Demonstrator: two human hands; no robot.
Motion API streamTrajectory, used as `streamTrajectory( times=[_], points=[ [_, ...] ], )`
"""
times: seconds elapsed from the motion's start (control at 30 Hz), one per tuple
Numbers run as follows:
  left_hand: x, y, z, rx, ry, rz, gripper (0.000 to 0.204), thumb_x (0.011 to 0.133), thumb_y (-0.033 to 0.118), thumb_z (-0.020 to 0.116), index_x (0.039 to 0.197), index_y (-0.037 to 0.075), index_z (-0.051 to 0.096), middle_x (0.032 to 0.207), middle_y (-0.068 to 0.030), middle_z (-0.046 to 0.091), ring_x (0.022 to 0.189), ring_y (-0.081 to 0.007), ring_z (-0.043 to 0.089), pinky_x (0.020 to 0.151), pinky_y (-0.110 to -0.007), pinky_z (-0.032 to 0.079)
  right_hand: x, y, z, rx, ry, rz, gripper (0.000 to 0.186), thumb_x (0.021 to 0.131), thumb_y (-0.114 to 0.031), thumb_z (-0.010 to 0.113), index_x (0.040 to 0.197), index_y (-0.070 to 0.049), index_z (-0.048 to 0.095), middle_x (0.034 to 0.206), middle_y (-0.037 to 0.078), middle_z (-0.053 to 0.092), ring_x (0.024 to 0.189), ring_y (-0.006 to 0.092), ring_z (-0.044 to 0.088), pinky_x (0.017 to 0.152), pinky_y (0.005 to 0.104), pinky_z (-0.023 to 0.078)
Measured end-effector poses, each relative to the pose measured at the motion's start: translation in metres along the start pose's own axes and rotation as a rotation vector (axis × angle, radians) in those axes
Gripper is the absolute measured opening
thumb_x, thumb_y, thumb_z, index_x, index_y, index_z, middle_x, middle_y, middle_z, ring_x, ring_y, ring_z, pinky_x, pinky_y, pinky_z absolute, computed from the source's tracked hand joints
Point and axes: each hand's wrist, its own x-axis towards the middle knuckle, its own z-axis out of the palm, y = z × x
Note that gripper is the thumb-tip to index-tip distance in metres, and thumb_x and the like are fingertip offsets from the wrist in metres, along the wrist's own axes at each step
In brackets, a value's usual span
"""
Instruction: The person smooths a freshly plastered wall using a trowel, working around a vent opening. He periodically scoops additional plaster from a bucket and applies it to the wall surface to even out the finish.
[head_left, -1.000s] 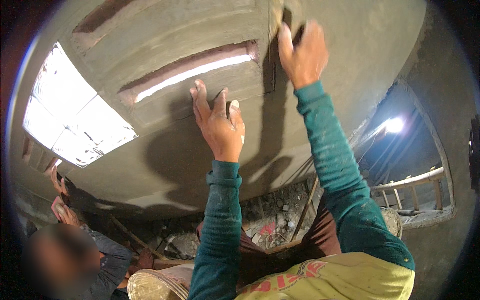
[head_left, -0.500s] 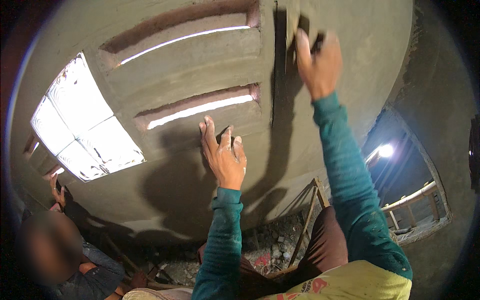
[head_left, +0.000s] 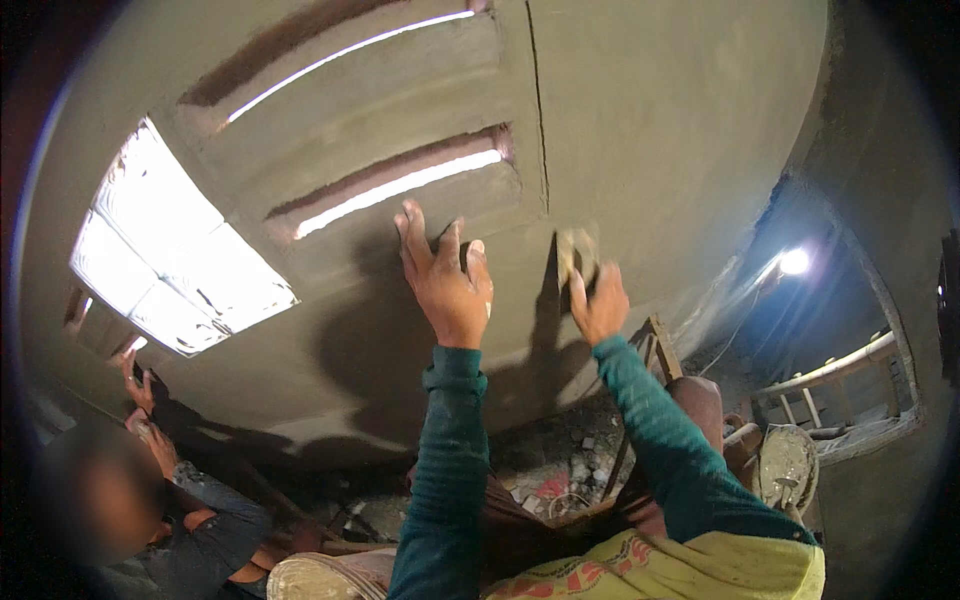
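My right hand grips a plastering float, a flat tan blade whose handle is mostly covered by my fingers. The float lies against the grey plastered wall, just below the lower end of a dark vertical groove. My left hand holds nothing; its spread fingertips rest on the wall under the lower slot opening. A second slot opening runs above that one.
Bright glass-block panes are set in the wall at left. Another person works low at left, hands at the wall. Rubble and a wooden post lie below. At right are a mortar-smeared bucket and a lit lamp.
My right hand has swept the float down the wall from beside the upper slot to near my left hand's height. My left hand stays on the wall. The view has shifted slightly.
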Motion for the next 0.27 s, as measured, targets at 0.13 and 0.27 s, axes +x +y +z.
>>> streamTrajectory(
  times=[0.13, 0.27],
  points=[
    [-0.001, 0.012, -0.008, -0.110, 0.033, -0.144, 0.026, 0.093, 0.010, 0.068, 0.118, 0.003, 0.073, 0.147, -0.0194, 0.054, 0.138, -0.0381, 0.049, 0.114, -0.050, 0.039, -0.001, -0.038, -0.050, 0.421, -0.148, 0.073, 0.035, 0.099, -0.030, 0.068, 0.108, 0.002, 0.057, 0.090, 0.015, 0.062, 0.083, 0.0248, 0.065, 0.070, 0.0428, 0.050],
    [0.004, 0.022, -0.018, -0.611, -0.258, -0.379, 0.030, 0.096, 0.013, 0.068, 0.125, 0.005, 0.071, 0.135, -0.0137, 0.065, 0.126, -0.0311, 0.059, 0.109, -0.047, 0.044, 0.050, -0.058, -0.094, 1.403, -0.688, 0.389, 0.045, 0.101, -0.032, 0.066, 0.134, -0.002, 0.061, 0.121, 0.013, 0.070, 0.107, 0.0243, 0.068, 0.096, 0.0365, 0.051]
  ],
)
